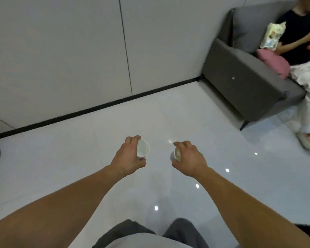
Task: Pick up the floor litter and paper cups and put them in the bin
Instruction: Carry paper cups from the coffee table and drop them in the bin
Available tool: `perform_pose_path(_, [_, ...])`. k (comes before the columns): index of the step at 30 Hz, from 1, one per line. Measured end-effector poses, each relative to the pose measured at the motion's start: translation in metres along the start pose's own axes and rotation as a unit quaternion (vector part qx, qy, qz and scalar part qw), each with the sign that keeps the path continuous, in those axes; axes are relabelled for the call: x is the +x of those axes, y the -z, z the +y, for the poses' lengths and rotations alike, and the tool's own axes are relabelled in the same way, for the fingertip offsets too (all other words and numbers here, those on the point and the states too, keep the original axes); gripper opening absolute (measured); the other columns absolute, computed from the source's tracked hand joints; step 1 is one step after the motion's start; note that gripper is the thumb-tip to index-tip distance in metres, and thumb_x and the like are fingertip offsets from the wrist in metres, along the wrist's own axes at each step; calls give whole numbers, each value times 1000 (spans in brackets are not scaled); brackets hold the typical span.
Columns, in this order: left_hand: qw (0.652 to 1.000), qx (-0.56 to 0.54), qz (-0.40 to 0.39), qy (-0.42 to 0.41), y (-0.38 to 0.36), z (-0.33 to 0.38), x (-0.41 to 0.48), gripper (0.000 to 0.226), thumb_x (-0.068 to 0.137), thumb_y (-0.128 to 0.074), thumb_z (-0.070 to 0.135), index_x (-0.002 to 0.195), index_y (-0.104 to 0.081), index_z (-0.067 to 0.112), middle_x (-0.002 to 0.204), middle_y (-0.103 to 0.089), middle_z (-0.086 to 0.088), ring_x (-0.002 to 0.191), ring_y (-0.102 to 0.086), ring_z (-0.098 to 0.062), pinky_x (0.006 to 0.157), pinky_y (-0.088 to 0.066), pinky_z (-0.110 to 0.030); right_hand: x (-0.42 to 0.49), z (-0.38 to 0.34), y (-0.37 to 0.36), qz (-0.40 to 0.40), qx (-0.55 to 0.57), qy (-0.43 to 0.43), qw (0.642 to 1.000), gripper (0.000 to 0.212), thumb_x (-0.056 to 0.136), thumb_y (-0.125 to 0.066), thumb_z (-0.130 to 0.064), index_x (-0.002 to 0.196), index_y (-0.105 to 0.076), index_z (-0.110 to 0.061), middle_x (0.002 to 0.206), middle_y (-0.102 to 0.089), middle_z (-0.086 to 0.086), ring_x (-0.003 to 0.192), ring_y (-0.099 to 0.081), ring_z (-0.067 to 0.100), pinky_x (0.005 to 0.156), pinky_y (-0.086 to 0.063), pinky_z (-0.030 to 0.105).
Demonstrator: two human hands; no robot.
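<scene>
Paper cup [143,149] in curled left hand [127,156], second cup [175,155] in curled right hand [190,160].

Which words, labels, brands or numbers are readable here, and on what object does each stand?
No text can be read.
The snack bag: printed design, too blurred to read.
The left-hand cup and the right-hand cup: no print visible.

Grey sofa [240,81] on glossy floor [100,133]
</scene>
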State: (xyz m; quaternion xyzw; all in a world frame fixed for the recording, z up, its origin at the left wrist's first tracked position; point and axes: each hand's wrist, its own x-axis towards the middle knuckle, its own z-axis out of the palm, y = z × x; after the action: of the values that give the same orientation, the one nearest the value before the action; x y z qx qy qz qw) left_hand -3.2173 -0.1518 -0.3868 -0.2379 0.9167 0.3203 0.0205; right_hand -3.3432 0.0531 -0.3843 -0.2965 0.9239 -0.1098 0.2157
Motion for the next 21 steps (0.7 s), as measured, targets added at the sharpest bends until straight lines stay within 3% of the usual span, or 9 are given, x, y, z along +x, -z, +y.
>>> perform_pose_path(9, [969, -48, 148, 193, 81, -126, -2, 81, 76, -69, 37, 144, -24, 28, 136, -33, 0, 112, -50, -23, 85, -49, -34, 134, -169, -9, -69, -76, 219, 970, 72, 83, -62, -37, 148, -31, -30, 142, -36, 1, 124, -42, 24, 93, -47, 35])
perform_pose_path(15, [906, -48, 258, 332, 142, -187, -27, 81, 75, -70, 40, 144, -30, 26, 134, -37, -1, 113, -50, -22, 86, -46, -33, 204, -290, -15, -114, -117, 356, 920, 72, 84, -62, -39, 148, -31, -30, 141, -37, 1, 122, -43, 24, 93, -47, 35])
perform_pose_path(21, [840, -95, 316, 431, 166, -246, -64, 79, 76, -70, 39, 142, -30, 25, 136, -35, -1, 113, -50, -23, 89, -49, -38, 221, -414, -60, -152, -161, 464, 858, 70, 83, -62, -38, 146, -32, -31, 140, -37, 0, 121, -43, 23, 90, -47, 34])
